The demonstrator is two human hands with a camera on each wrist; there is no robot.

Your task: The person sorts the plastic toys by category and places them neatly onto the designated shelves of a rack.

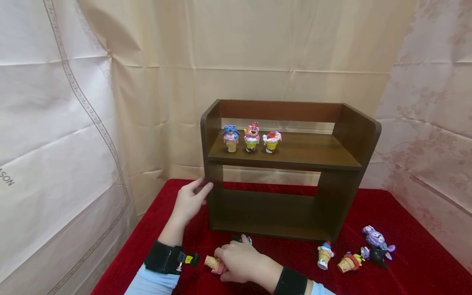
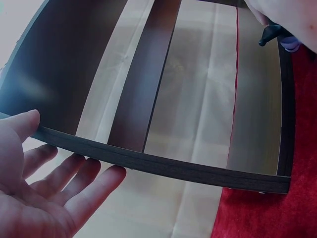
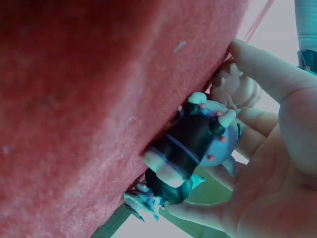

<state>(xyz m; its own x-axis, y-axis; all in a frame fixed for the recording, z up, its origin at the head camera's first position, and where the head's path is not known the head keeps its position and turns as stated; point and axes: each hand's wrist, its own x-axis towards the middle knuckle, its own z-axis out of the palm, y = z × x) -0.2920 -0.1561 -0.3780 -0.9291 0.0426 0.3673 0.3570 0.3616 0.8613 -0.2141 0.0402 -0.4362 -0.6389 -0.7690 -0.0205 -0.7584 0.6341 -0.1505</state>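
Observation:
In the head view my left hand [image 1: 191, 200] is at the left side panel of a brown two-tier shelf [image 1: 284, 162]. Its fingers are spread and fairly straight beside the panel edge, holding nothing. My right hand [image 1: 245, 262] is low over the red cloth in front of the shelf. Beside it lies a pink ice-cream-cone figurine [image 1: 214, 264]. From the right wrist, a black-and-purple figurine [image 3: 185, 141], a pinkish figurine [image 3: 235, 87] and a dark figurine with teal parts [image 3: 171, 191] lie against extended fingers. Three cone figurines, blue [image 1: 231, 138], pink bear [image 1: 251, 137] and red-topped [image 1: 271, 141], stand on the upper tier.
On the cloth right of the shelf lie a cone figurine with a blue-and-red top [image 1: 325, 255], a red-and-yellow cone figurine [image 1: 349, 262] and a purple-and-black cluster of figurines [image 1: 377, 246]. Beige curtains [image 1: 280, 49] hang behind the table.

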